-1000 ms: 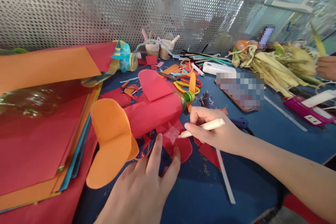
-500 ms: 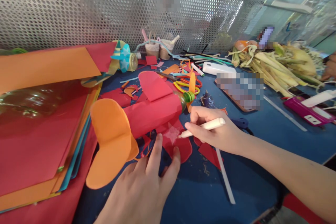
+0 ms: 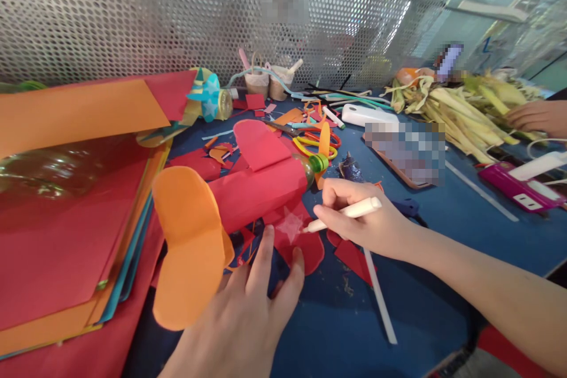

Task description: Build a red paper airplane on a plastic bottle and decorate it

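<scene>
A white marker [image 3: 349, 214] is pinched in my right hand [image 3: 365, 218], its tip at the edge of a pale star [image 3: 290, 226] on a red paper wing [image 3: 310, 254]. My left hand [image 3: 243, 307] lies with fingers spread, two fingertips resting on that red paper. Just beyond is a bottle wrapped in red paper [image 3: 261, 192], on its side, its green cap [image 3: 319, 162] to the right. A second red wing [image 3: 261, 144] stands up from its top. Orange paper tail pieces [image 3: 188, 248] are at its left end, close to my left hand.
Stacked coloured sheets [image 3: 66, 248] and a clear bottle cover the left. Behind lie scissors [image 3: 316, 144], paper scraps and two small pots [image 3: 268, 82]. At right are a phone [image 3: 405, 156], a glue gun [image 3: 538, 168], corn husks [image 3: 460, 112] and another person's hand [image 3: 540, 118]. A glue stick [image 3: 380, 298] lies in front.
The orange tail piece has shifted slightly down and right. My right hand and the marker have barely moved. The other person's hand has come further into view over the husks.
</scene>
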`<act>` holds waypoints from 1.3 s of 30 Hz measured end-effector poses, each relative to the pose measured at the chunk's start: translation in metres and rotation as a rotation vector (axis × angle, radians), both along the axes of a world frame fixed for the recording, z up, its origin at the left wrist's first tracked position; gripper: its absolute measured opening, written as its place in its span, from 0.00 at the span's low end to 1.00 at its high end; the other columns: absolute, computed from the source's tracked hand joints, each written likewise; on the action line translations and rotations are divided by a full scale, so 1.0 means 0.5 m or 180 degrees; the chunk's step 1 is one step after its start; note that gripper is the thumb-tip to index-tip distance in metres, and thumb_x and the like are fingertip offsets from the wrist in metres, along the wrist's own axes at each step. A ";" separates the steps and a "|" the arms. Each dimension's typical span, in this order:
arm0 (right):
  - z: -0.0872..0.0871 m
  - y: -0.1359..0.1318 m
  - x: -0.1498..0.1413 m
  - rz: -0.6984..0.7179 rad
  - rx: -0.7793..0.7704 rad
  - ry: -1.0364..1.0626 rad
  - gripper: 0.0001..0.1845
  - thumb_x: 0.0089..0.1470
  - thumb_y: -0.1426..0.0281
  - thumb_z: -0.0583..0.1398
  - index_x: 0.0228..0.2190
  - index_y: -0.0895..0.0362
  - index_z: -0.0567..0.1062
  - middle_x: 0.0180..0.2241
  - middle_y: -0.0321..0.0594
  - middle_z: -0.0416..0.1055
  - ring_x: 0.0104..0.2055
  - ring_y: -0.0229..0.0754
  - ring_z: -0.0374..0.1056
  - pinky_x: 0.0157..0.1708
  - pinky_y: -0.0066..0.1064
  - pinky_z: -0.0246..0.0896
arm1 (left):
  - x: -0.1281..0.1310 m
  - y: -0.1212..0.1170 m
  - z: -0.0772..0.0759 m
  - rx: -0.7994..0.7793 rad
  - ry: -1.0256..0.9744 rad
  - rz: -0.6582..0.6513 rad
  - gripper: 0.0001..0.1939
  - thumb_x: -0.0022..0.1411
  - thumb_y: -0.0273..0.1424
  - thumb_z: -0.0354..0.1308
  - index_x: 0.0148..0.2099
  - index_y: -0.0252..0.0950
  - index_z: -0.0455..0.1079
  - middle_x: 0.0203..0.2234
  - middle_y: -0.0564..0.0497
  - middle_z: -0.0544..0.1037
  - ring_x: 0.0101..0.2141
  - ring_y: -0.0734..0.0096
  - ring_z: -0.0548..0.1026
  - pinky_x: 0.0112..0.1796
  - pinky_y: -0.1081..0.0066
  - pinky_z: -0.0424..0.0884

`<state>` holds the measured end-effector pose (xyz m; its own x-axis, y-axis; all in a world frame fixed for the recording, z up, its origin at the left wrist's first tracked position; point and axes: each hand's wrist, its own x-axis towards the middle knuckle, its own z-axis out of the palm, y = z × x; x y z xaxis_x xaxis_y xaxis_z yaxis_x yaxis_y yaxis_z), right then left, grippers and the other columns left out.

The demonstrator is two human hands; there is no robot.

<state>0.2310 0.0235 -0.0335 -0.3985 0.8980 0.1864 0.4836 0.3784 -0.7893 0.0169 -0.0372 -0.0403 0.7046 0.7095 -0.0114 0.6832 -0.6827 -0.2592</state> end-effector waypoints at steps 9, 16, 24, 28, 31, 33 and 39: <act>0.002 -0.001 -0.002 -0.0033 0.0025 0.0039 0.15 0.57 0.70 0.57 0.22 0.54 0.58 0.14 0.24 0.59 0.15 0.29 0.54 0.18 0.22 0.50 | -0.008 0.007 -0.017 0.0045 -0.0152 -0.0121 0.39 0.48 0.12 0.45 0.61 0.44 0.62 0.54 0.30 0.69 0.31 0.62 0.80 0.30 0.65 0.77; 0.002 0.000 -0.003 -0.0029 0.0026 0.0023 0.15 0.57 0.70 0.57 0.22 0.54 0.58 0.14 0.24 0.59 0.15 0.29 0.55 0.18 0.22 0.50 | -0.005 0.000 -0.009 0.0099 -0.0154 -0.0078 0.39 0.48 0.12 0.45 0.60 0.44 0.64 0.53 0.31 0.71 0.31 0.62 0.80 0.31 0.64 0.77; 0.002 0.000 -0.001 -0.0055 -0.0013 -0.0002 0.15 0.57 0.69 0.58 0.22 0.54 0.59 0.14 0.24 0.59 0.15 0.29 0.55 0.18 0.22 0.49 | -0.006 0.001 -0.013 -0.0090 -0.0094 0.0023 0.40 0.49 0.12 0.44 0.61 0.47 0.62 0.55 0.34 0.69 0.33 0.63 0.80 0.31 0.67 0.77; 0.003 0.000 -0.002 -0.0049 -0.0051 -0.0030 0.15 0.57 0.69 0.57 0.22 0.54 0.59 0.14 0.24 0.60 0.15 0.29 0.55 0.18 0.23 0.50 | -0.009 0.000 -0.013 -0.0003 -0.0125 -0.0060 0.39 0.49 0.12 0.44 0.61 0.46 0.63 0.55 0.32 0.69 0.33 0.62 0.80 0.32 0.64 0.78; 0.002 0.000 -0.002 -0.0042 0.0001 -0.0038 0.15 0.57 0.69 0.57 0.22 0.54 0.59 0.14 0.24 0.60 0.15 0.29 0.55 0.18 0.23 0.50 | -0.014 0.001 -0.016 -0.0056 -0.0137 -0.0056 0.39 0.49 0.12 0.44 0.61 0.46 0.62 0.55 0.32 0.69 0.33 0.61 0.80 0.31 0.65 0.78; 0.002 0.000 -0.002 -0.0009 0.0036 -0.0028 0.15 0.57 0.69 0.57 0.22 0.54 0.59 0.14 0.24 0.60 0.15 0.29 0.55 0.18 0.22 0.49 | -0.015 0.002 -0.017 -0.0089 -0.0132 -0.0080 0.40 0.49 0.12 0.44 0.61 0.45 0.62 0.55 0.31 0.68 0.33 0.61 0.80 0.30 0.65 0.78; 0.002 -0.001 0.000 -0.0021 0.0009 0.0043 0.15 0.57 0.69 0.58 0.22 0.54 0.59 0.14 0.24 0.60 0.15 0.29 0.55 0.18 0.22 0.50 | -0.014 -0.003 -0.013 0.0029 -0.0110 -0.0088 0.40 0.48 0.11 0.44 0.61 0.45 0.62 0.54 0.31 0.69 0.32 0.62 0.80 0.30 0.66 0.78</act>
